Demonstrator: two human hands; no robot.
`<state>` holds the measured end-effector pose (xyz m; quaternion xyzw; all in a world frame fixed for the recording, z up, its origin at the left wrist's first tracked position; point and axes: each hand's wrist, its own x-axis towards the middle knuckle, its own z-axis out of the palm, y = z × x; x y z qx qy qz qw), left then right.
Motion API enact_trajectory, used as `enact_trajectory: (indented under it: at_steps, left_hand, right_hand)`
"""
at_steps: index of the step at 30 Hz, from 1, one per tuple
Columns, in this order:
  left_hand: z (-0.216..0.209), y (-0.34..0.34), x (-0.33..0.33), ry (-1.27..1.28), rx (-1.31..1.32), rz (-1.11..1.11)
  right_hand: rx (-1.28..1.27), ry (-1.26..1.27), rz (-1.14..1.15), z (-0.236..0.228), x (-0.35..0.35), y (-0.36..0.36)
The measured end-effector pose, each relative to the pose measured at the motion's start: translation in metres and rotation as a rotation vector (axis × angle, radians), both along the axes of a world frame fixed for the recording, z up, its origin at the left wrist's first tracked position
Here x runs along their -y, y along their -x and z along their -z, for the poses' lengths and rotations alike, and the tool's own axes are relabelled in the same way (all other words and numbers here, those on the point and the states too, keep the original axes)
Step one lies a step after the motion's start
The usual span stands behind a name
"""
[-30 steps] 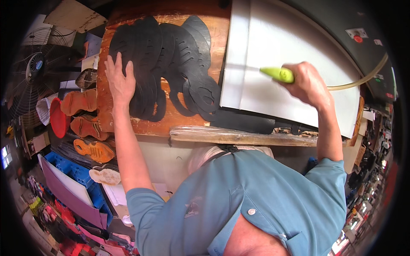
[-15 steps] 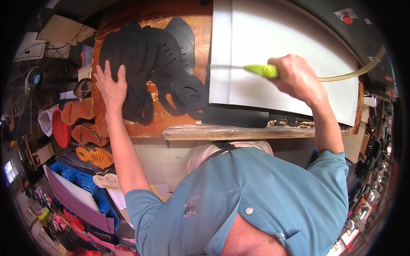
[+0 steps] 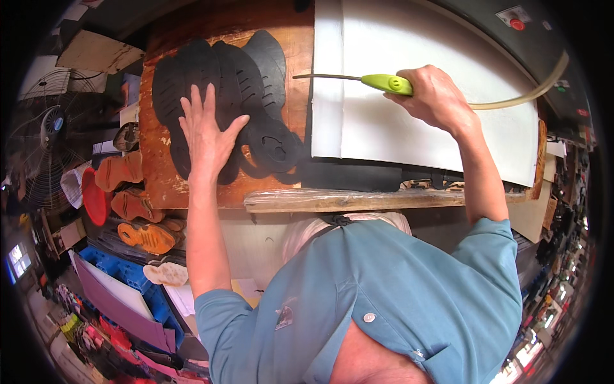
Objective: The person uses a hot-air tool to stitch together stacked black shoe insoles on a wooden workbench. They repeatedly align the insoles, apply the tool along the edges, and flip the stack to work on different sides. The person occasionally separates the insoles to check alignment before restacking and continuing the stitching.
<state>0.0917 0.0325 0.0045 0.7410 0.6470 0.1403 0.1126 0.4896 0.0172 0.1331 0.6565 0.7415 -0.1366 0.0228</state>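
Observation:
Several flat black sole-shaped pieces with cut slots [image 3: 263, 77] lie overlapping on a worn brown wooden board [image 3: 281, 19]. My left hand [image 3: 210, 131] rests palm down over the middle of them, fingers spread and thumb out to the right. In my right hand [image 3: 438, 96] is a lime-green air blow gun [image 3: 387, 84], gripped above a white sheet [image 3: 409, 131]. Its thin metal nozzle [image 3: 329, 76] points left, the tip past the sheet's left edge and short of the black pieces. A pale hose [image 3: 531, 97] runs from my hand toward the upper right.
A black strip [image 3: 352, 176] and a plastic-wrapped wooden bar [image 3: 345, 201] lie along the near edge. To the left are a fan [image 3: 54, 125], a red round dish [image 3: 95, 197], orange-brown sole-shaped forms [image 3: 150, 237] and a blue crate [image 3: 121, 269]. A red button [image 3: 517, 24] sits far right.
My left hand has moved right, from the left edge of the black pieces onto their middle. The pieces have shifted a little. My right hand and the blow gun have moved slightly up and left.

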Motion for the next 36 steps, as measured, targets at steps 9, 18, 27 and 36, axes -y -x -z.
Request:
enact_trajectory:
  at_steps: [9,18,27,36]
  left_hand:
    - [-0.014,-0.028,-0.006,0.076,-0.082,-0.093]
    - [-0.021,-0.005,-0.008,0.055,-0.028,0.012]
    - [-0.028,0.011,-0.002,0.119,-0.019,0.093]
    - [-0.009,0.082,-0.043,-0.145,-0.341,-0.285]
  right_hand:
    - [-0.072,0.126,-0.166,0.01,0.011,0.008]
    - [-0.175,0.141,-0.1,0.013,-0.005,0.003]
    - [-0.141,0.208,-0.283,0.02,-0.019,0.02]
    - [-0.276,0.002,-0.165,0.03,-0.032,0.041]
